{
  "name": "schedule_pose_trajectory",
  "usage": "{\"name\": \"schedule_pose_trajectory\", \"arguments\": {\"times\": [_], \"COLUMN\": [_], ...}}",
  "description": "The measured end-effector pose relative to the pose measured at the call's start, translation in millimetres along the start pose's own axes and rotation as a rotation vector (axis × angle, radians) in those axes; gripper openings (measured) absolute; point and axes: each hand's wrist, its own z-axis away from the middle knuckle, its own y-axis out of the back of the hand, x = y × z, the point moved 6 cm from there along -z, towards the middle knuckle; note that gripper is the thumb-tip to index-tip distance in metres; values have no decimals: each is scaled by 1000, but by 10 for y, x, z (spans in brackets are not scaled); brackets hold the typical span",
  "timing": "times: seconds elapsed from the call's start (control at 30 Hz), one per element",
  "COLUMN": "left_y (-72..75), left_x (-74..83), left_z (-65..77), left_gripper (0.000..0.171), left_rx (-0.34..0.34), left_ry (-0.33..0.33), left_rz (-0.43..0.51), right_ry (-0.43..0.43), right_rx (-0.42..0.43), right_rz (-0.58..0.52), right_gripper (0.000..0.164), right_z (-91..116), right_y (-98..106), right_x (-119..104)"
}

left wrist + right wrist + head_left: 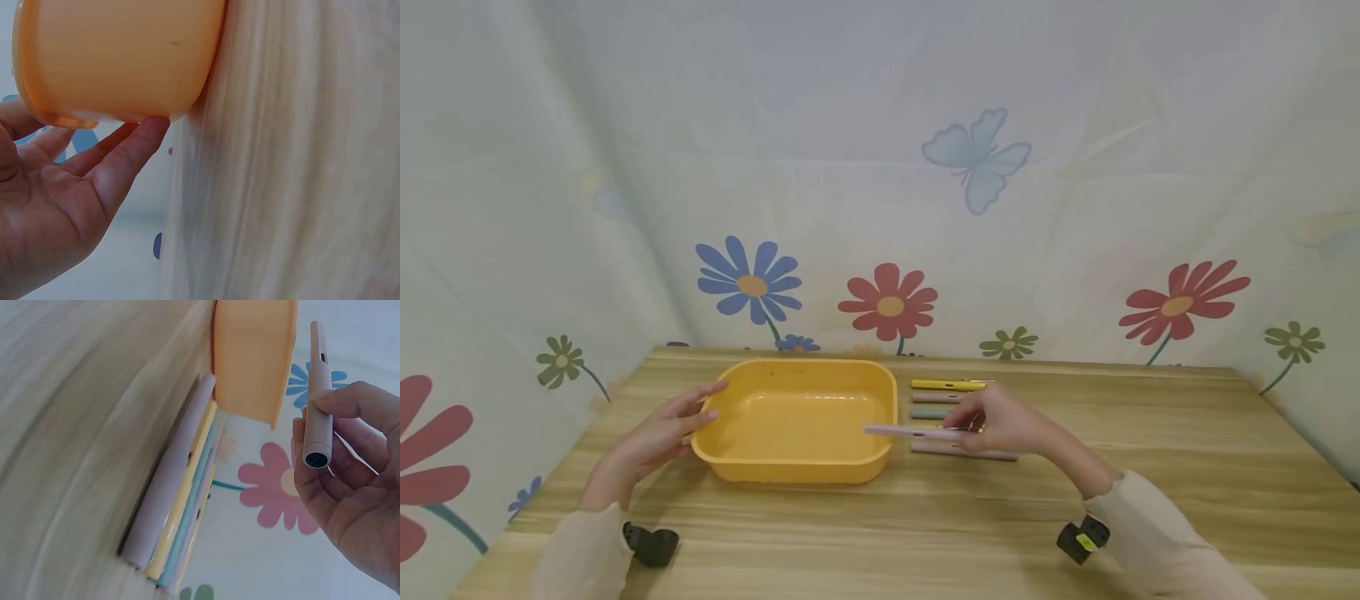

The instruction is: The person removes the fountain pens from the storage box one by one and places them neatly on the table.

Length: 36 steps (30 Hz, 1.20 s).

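Observation:
On the table stands a yellow plastic tub (801, 471); nothing lies inside it. My left hand (658, 433) holds the tub's left end, some fingertips over the rim and others against the outer wall (125, 56). Between thumb and fingers, my right hand (1000, 421) pinches a pale pink pen (319, 400). That pen points left, its far tip overlapping the tub's right rim in the head view. Below the hand, several pens lie side by side: a lilac pen (165, 487) nearest, then a yellow, a teal (928, 413), another lilac and a far yellow pen (943, 385).
The wooden table (820, 542) reaches back to a white cloth (820, 167) printed with flowers and a butterfly. The row of pens lies just right of the tub. A small black camera (655, 546) sits at the left wrist, another black camera (1082, 537) at the right.

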Motion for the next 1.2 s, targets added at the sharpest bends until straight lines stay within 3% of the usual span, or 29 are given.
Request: {"name": "schedule_pose_trajectory", "arguments": {"times": [0.43, 0.57, 0.87, 1.2], "left_y": [-3, 0, -13, -11], "left_x": [-19, -21, -13, -2], "left_z": [-27, -31, -17, -5], "left_gripper": [63, 63, 63, 63], "left_rx": [2, 0, -7, -5], "left_ry": [-12, -10, 1, -2], "left_rz": [14, 10, 6, 13], "right_ry": [-33, -60, -77, -39], "right_rx": [22, 10, -12, -37], "right_rz": [57, 28, 31, 86], "right_gripper": [13, 13, 14, 15], "right_z": [325, 386, 430, 421], "right_y": [83, 61, -27, -90], "right_x": [208, 265, 347, 369]}}
